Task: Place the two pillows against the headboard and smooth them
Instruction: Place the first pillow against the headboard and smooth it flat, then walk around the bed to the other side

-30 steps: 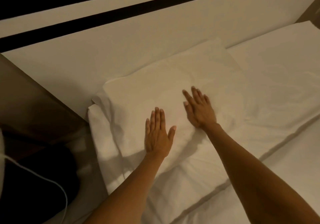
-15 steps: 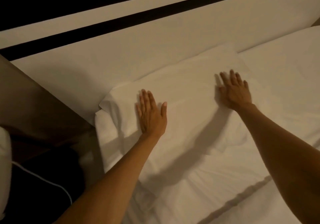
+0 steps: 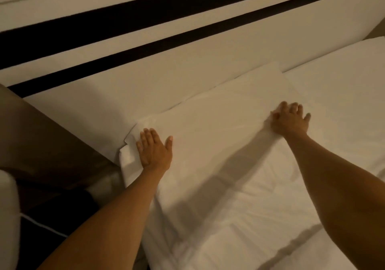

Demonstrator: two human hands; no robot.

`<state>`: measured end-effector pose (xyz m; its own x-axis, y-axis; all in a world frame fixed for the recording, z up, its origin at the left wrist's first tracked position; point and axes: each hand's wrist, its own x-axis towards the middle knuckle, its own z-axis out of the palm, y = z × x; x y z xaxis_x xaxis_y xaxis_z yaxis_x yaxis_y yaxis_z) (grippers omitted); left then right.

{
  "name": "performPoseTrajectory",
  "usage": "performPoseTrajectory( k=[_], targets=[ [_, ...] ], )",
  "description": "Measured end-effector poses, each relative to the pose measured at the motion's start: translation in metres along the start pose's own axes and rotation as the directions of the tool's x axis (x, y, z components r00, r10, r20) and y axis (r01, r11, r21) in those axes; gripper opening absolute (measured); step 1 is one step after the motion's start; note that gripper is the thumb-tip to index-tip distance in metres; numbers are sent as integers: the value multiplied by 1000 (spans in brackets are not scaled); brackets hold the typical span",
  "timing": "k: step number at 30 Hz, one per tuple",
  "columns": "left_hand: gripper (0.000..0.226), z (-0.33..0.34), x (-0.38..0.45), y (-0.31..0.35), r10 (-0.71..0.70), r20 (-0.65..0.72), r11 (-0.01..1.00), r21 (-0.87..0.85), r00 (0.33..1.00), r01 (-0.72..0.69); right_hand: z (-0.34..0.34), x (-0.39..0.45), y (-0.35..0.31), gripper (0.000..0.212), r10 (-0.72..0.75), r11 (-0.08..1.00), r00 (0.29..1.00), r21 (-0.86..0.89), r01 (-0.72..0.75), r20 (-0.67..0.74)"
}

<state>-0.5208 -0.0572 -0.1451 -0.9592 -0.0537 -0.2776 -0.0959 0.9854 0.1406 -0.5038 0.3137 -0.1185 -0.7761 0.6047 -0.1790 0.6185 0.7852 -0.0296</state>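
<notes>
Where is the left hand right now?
In the head view the left hand lies flat on the left end of the pillow, near the headboard; the right hand presses the opposite end.

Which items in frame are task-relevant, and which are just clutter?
Task-relevant:
near pillow
second pillow
headboard
left hand, flat on the near pillow
right hand, flat on the near pillow

Clutter:
white cable
white object at the left edge
duvet

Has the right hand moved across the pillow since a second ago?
Yes. The right hand has slid from the pillow centre out to its far-right end, running along the headboard.
</notes>
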Motion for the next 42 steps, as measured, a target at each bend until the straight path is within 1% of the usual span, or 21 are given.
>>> performPoseTrajectory(
  k=[1,3,5,10,15,18,23,29,33,36,39,41,42],
  targets=[
    [72,-11,-2,-1,-15,10,999,31,1000,15,-11,-5,7,60,28,1000,1000,-8,-28,1],
    [69,-37,-10,-1,14,20,999,41,1000,-14,-36,-19,13,61,-4,999,1000,-32,4,10],
    [69,-63,-22,3,85,55,996,7,995,-86,-65,-38,11,61,-37,998,999,-44,38,10],
    [72,-131,-57,12,227,94,974,-42,969,-224,-137,-97,-5,61,-15,1000,1000,20,15,-8],
    [71,-209,-89,20,373,81,928,-43,924,-371,-197,-168,-29,61,-15,997,1000,81,15,4],
    [71,-255,-102,22,463,53,886,7,885,-464,-230,-205,-37,61,-13,994,999,109,17,-40],
    [72,-322,-131,20,568,-22,822,61,822,-566,-276,-273,-35,61,19,990,994,144,-3,-111],
    [72,-380,-205,12,693,-29,717,122,720,-686,-321,-374,-18,61,109,985,977,155,-80,-183],
    [73,-407,-259,2,748,13,651,179,663,-738,-343,-444,-2,61,177,976,964,162,-147,-196],
    [73,-422,-298,2,781,17,607,218,625,-764,-355,-493,11,61,226,964,946,189,-184,-232],
    [72,-428,-345,9,815,47,551,248,578,-797,-359,-547,30,61,264,957,941,183,-227,-210],
    [72,-426,-380,21,842,65,504,256,535,-825,-361,-582,53,61,312,945,928,168,-281,-203],
    [72,-425,-399,29,862,71,472,255,503,-844,-363,-599,67,61,345,934,917,167,-315,-202]
  ],
)
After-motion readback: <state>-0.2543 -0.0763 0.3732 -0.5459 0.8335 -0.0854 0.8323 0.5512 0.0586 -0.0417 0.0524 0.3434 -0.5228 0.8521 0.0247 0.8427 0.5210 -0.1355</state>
